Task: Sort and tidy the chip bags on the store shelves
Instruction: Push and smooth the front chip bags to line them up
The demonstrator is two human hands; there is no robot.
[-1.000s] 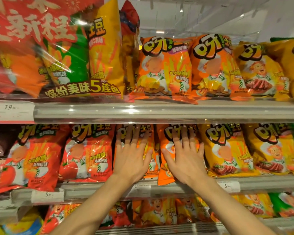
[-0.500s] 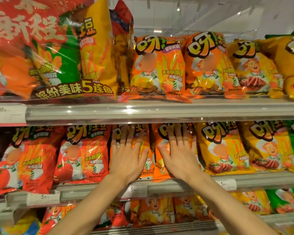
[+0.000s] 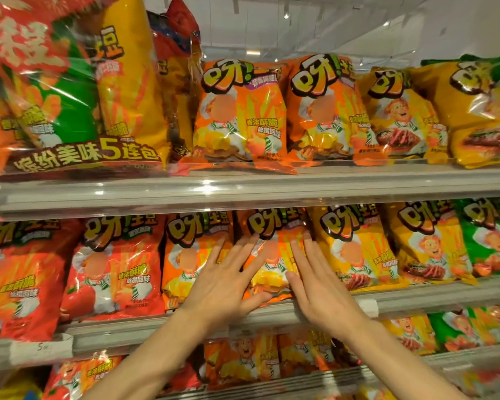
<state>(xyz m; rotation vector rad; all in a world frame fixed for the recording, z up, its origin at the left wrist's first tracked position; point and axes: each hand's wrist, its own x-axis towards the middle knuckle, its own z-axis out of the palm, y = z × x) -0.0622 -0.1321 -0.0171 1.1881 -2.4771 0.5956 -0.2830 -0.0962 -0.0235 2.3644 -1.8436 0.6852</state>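
Two hands flat on one orange chip bag (image 3: 267,252) on the middle shelf (image 3: 416,298)! Left hand (image 3: 224,280) spreads straight fingers over its left side, right hand (image 3: 318,287) presses its right edge. Red bag (image 3: 116,267) stands left, yellow bag (image 3: 358,249) right, more orange bags (image 3: 240,116) on the shelf above.
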